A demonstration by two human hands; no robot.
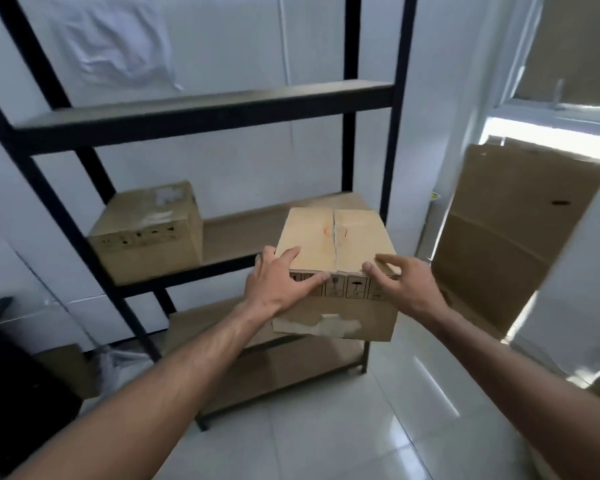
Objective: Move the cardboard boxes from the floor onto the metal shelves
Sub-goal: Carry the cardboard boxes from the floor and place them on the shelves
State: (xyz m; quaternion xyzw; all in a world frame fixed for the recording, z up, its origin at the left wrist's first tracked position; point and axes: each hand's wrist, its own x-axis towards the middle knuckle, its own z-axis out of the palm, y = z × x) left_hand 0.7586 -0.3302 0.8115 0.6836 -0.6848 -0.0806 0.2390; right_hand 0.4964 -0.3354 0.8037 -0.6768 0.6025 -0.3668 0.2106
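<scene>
Cardboard box (pixel 336 268) sits with its far end over the right part of the middle shelf (pixel 243 233) of the black metal rack (pixel 347 140), its near end overhanging the front edge toward six o'clock. The left hand (pixel 278 282) lies on the near left top corner, fingers spread and nearly straight, thumb down the front face. The right hand (pixel 406 285) is at the near right corner, at three o'clock from the left, fingers loosely bent, thumb touching the top edge; neither grip closes round the box.

It looks stiff and fairly light, judging by the easy, open grip. The top flaps meet in a centre seam and could give under pressure, and torn tape hangs at the front bottom edge, so the firm corners and side walls seem the best places to take hold or push.

At nine o'clock a second box (pixel 146 233) rests on the same shelf, well apart. At three o'clock flattened cardboard (pixel 510 237) leans against the wall, over a glossy tiled floor (pixel 361 427).
</scene>
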